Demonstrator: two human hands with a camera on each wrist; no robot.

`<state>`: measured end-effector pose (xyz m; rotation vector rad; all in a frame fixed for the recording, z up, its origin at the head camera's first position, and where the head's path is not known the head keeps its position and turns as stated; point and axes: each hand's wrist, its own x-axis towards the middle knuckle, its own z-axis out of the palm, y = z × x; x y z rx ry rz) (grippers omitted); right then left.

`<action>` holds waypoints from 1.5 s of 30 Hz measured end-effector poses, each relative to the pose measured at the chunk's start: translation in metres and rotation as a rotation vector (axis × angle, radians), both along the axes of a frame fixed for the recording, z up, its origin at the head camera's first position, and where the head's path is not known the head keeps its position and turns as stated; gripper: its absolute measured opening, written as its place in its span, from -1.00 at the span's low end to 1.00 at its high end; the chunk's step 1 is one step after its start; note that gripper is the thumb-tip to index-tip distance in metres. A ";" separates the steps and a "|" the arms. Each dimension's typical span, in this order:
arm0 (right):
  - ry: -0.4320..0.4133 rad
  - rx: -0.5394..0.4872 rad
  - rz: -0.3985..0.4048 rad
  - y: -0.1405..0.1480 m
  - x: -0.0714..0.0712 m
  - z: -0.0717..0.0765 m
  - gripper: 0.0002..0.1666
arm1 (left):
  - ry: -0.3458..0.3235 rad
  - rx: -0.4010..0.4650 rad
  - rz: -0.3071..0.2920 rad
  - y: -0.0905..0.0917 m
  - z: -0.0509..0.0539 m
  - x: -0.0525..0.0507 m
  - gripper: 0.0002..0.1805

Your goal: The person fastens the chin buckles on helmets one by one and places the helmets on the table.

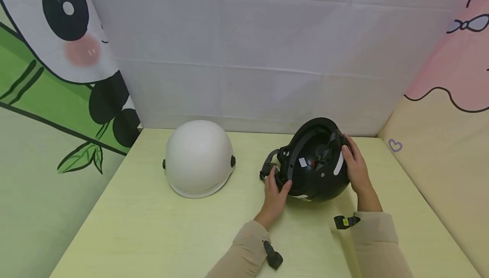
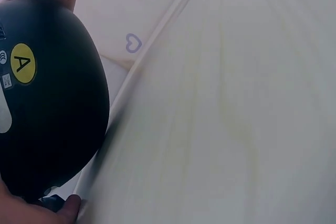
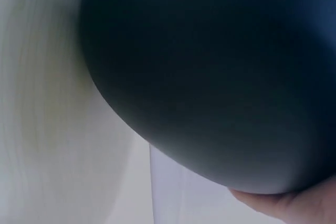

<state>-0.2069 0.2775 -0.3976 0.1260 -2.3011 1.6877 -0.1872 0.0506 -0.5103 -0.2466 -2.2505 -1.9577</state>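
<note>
On the right half of the table, both hands hold a black helmet [image 1: 318, 186] tipped so that its lining and straps face up. My left hand [image 1: 273, 196] grips the left rim, thumb spread along the near side. Around the right side of the shell curls my right hand [image 1: 358, 174]. In the left wrist view the helmet's outer shell [image 2: 63, 114] bears a round yellow "A" sticker [image 2: 23, 63]. Its dark curve [image 3: 210, 87] fills much of the right wrist view, part of the right hand [image 3: 307, 203] below. A white helmet [image 1: 200, 157] stands dome up at the left.
The pale yellow table [image 1: 153, 235] meets a white sheet [image 1: 267, 57] at its back edge. Cartoon-printed panels, one green [image 1: 38, 61] and one pink and cream [image 1: 451, 142], stand along the sides. Each wrist wears a small black device [image 1: 273, 256].
</note>
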 end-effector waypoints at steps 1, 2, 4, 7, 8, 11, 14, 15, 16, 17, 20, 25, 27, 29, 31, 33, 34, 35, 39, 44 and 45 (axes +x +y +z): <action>-0.002 0.010 0.001 0.000 0.000 0.001 -0.30 | -0.004 0.006 0.003 0.001 0.000 0.000 -0.21; -0.006 0.018 0.003 -0.001 0.000 0.001 -0.29 | -0.011 0.011 0.006 0.002 0.000 0.000 -0.20; -0.011 0.037 0.004 -0.002 0.000 0.003 -0.28 | -0.023 0.025 0.012 0.004 0.001 0.001 -0.21; -0.015 0.078 0.010 -0.003 0.002 0.005 -0.27 | -0.048 0.051 0.026 0.007 0.002 0.001 -0.24; -0.020 0.100 0.011 -0.003 0.003 0.006 -0.27 | -0.059 0.067 0.028 0.008 0.002 0.002 -0.25; -0.022 0.167 0.023 -0.005 0.005 0.009 -0.25 | -0.097 0.123 0.030 0.010 0.003 0.003 -0.30; -0.019 0.231 0.031 -0.007 0.006 0.012 -0.22 | -0.123 0.168 0.029 0.011 0.002 0.005 -0.32; -0.014 0.240 0.032 -0.008 0.007 0.013 -0.21 | -0.125 0.178 0.032 0.012 0.003 0.006 -0.32; -0.010 0.249 0.030 -0.009 0.007 0.013 -0.21 | -0.126 0.187 0.035 0.012 0.003 0.007 -0.32; -0.010 0.254 0.026 -0.010 0.008 0.014 -0.21 | -0.121 0.194 0.038 0.012 0.003 0.007 -0.33; -0.013 0.254 0.014 -0.011 0.008 0.013 -0.20 | -0.108 0.200 0.046 0.012 0.004 0.008 -0.34; 0.002 0.259 -0.012 -0.015 0.009 0.013 -0.20 | -0.089 0.198 0.048 0.010 0.005 0.008 -0.34; 0.018 0.268 -0.024 -0.018 0.010 0.015 -0.20 | -0.078 0.202 0.049 0.010 0.006 0.009 -0.33; 0.036 0.268 -0.031 -0.019 0.011 0.017 -0.22 | -0.068 0.207 0.047 0.009 0.007 0.009 -0.32; 0.053 0.267 -0.036 -0.020 0.012 0.018 -0.23 | -0.053 0.209 0.042 0.008 0.009 0.010 -0.31; 0.063 0.258 -0.036 -0.021 0.013 0.020 -0.24 | -0.044 0.206 0.038 0.006 0.012 0.011 -0.31; 0.067 0.254 -0.036 -0.021 0.014 0.021 -0.24 | -0.045 0.203 0.036 0.004 0.014 0.011 -0.31; 0.070 0.250 -0.037 -0.022 0.014 0.022 -0.25 | -0.043 0.199 0.033 0.003 0.017 0.012 -0.30; 0.078 0.224 -0.038 -0.027 0.018 0.025 -0.26 | -0.036 0.179 0.026 -0.006 0.026 0.014 -0.28; 0.085 0.213 -0.026 -0.035 0.021 0.028 -0.27 | -0.035 0.162 0.023 -0.016 0.032 0.016 -0.28; 0.087 0.216 -0.022 -0.037 0.021 0.028 -0.27 | -0.035 0.158 0.024 -0.017 0.032 0.017 -0.29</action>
